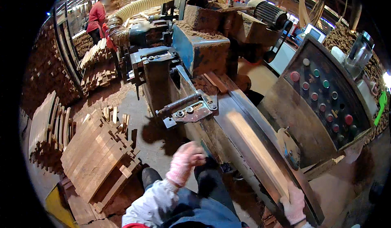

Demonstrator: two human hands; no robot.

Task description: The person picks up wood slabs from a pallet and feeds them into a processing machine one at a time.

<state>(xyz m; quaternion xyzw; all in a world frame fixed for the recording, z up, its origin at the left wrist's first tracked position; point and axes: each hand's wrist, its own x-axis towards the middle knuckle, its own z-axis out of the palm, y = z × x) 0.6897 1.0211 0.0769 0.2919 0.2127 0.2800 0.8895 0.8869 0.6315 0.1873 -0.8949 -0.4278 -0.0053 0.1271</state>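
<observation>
A pale wooden strip (pixel 260 154) lies lengthwise on the metal infeed bed (pixel 220 124) of a woodworking machine, alongside its guide rail. My right hand (pixel 294 205), in a pale pinkish glove, grips the strip's near end. The far end of the strip points toward the blue, sawdust-covered cutter housing (pixel 203 51). My left hand (pixel 185 163), gloved the same way, hangs in the air left of the bed. Its fingers are curled, slightly blurred, and nothing shows in them. A metal bracket with bolts (pixel 189 112) sits on the bed's left edge, beyond that hand.
Stacked wooden strips (pixel 95 154) stand at my left. A tilted control panel (pixel 321 93) with coloured buttons rises at the right. A ribbed cream hose (pixel 150 4) runs behind the machine. A person in red (pixel 96 18) stands at the far left beside more wood piles.
</observation>
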